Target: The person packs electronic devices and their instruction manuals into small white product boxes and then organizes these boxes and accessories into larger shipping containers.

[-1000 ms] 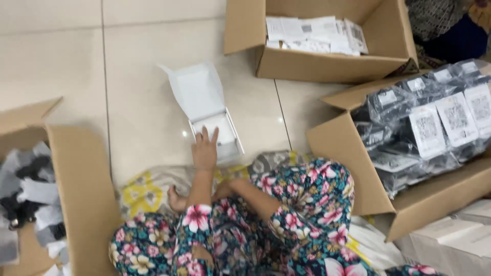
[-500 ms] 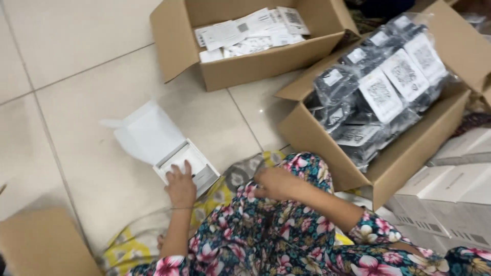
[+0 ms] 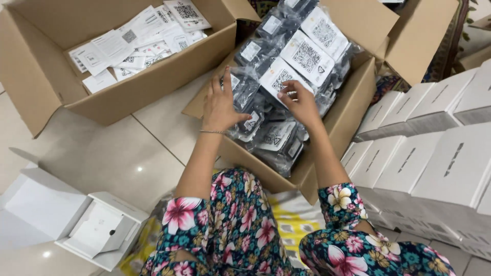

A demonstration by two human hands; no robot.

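My left hand (image 3: 221, 104) lies flat, fingers spread, on the black plastic pouches (image 3: 255, 56) inside a cardboard box (image 3: 353, 110) in front of me. My right hand (image 3: 300, 102) reaches into the same box and its fingers pinch a pouch with a white label (image 3: 279, 79). The box is packed with several such pouches, each bearing a white sticker. Both forearms stretch out from floral sleeves. An open white box (image 3: 97, 232) with a lifted lid lies on the floor tiles at the lower left, away from both hands.
A second cardboard box (image 3: 46, 71) at the upper left holds several white leaflets (image 3: 138, 38). Stacked white boxes (image 3: 440, 158) fill the right side. A yellow patterned mat (image 3: 286, 220) lies under my legs. Pale floor tiles (image 3: 102, 158) lie between the boxes.
My left hand left the open white box on the floor and both hands moved up into the box of black pouches. The view swung right, so the white box now sits lower left.
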